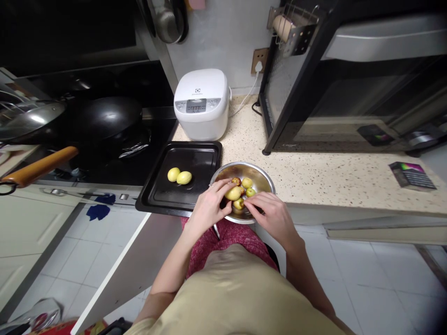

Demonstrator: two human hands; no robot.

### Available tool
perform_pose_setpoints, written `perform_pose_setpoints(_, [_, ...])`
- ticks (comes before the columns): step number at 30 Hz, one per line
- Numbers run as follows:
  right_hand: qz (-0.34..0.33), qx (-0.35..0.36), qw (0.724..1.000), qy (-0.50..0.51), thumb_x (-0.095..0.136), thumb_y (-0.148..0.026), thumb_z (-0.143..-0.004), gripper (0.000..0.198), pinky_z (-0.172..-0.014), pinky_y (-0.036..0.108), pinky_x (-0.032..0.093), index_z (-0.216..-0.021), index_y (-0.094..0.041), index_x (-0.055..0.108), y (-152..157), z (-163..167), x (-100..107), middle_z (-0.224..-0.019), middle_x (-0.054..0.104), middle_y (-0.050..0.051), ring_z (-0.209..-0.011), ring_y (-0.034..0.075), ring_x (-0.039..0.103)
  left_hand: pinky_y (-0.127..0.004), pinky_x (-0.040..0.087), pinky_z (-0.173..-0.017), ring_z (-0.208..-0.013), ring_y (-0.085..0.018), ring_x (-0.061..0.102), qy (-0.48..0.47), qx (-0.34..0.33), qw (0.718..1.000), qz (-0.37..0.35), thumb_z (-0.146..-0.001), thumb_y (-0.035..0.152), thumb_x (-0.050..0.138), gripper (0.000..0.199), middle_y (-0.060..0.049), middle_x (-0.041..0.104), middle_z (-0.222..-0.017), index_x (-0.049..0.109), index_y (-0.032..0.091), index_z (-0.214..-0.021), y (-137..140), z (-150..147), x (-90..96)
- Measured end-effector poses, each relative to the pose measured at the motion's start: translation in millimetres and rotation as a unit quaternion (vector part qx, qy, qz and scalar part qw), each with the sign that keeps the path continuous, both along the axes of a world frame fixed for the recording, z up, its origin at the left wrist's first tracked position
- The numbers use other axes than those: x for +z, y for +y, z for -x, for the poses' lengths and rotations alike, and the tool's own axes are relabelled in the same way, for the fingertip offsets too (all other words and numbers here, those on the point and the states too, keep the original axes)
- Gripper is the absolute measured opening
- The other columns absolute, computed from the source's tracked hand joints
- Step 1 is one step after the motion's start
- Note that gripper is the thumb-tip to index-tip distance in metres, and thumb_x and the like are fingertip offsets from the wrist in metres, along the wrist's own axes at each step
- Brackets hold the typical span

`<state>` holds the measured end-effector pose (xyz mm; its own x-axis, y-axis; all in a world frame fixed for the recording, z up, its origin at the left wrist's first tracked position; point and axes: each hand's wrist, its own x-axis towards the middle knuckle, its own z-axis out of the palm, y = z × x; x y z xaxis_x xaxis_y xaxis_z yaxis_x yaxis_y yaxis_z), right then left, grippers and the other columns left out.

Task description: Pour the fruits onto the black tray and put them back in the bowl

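A steel bowl (pixel 267 179) stands at the counter's front edge with several small round yellow-green fruits (pixel 247 183) in it, some with brown patches. Over its left side, my left hand (pixel 212 204) curls thumb and fingers around a larger yellow oval fruit (pixel 233 193). My right hand (pixel 272 211) reaches in from the right, fingertips and thumb drawn together beside a small fruit with a dark end (pixel 239 204). What lies between its fingertips, if anything, is too small to tell. Two yellow oval fruits (pixel 184 177) lie side by side on a black baking tray (pixel 195 197) left of the bowl.
Behind the tray stands a white rice cooker (pixel 202 104). A black oven (pixel 335 107) takes up the right back, with a small dark box (pixel 412 176) before it. Left is a stove with a black wok (pixel 108 116) and a pan's wooden handle (pixel 42 165) sticking out.
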<state>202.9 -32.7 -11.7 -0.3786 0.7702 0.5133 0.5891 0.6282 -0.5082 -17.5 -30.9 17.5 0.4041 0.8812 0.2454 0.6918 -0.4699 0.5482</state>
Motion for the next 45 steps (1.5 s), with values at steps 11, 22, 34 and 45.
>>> perform_pose_setpoints(11, [-0.029, 0.01, 1.0, -0.005, 0.063, -0.019, -0.1, 0.015, -0.078, 0.037, 0.054, -0.09, -0.02, 0.075, 3, 2, -1, -0.09, 0.08, 0.004, -0.082, 0.021, 0.073, -0.043, 0.051, -0.115, -0.137, -0.027, 0.058, -0.005, -0.003, 1.0, -0.002, -0.095, 0.021, 0.066, 0.051, -0.009, 0.058, -0.149, 0.053, 0.024, -0.144, -2, 3, -2.9])
perform_pose_setpoints(22, [-0.028, 0.003, 1.0, -0.008, 0.062, -0.02, -0.1, 0.016, -0.077, 0.037, 0.054, -0.089, -0.02, 0.074, 2, 1, 1, -0.088, 0.079, 0.004, -0.081, 0.021, 0.072, -0.039, 0.055, -0.1, -0.112, -0.026, 0.067, -0.033, -0.057, 0.998, 0.016, -0.084, 0.012, 0.07, 0.041, -0.008, 0.067, -0.125, 0.063, 0.021, -0.122, 35, 7, 5.8])
perform_pose_setpoints(34, [-0.021, -0.009, 1.0, -0.005, 0.064, -0.019, -0.099, 0.013, -0.079, 0.037, 0.054, -0.089, -0.02, 0.072, -1, -5, -2, -0.088, 0.078, 0.003, -0.082, 0.021, 0.071, -0.043, 0.052, -0.103, -0.114, -0.027, 0.068, -0.013, -0.216, 0.976, 0.03, -0.077, 0.007, 0.067, 0.048, -0.011, 0.07, -0.124, 0.066, 0.018, -0.124, 96, -1, 11.8])
perform_pose_setpoints(45, [-0.022, -0.008, 1.0, -0.006, 0.064, -0.017, -0.099, 0.013, -0.079, 0.037, 0.054, -0.089, -0.02, 0.073, 0, -4, -2, -0.089, 0.079, 0.004, -0.082, 0.021, 0.072, -0.047, 0.05, -0.112, -0.129, -0.029, 0.064, -0.033, -0.235, 0.971, 0.039, -0.087, 0.014, 0.067, 0.051, -0.014, 0.066, -0.139, 0.062, 0.021, -0.137, 91, 1, 7.0])
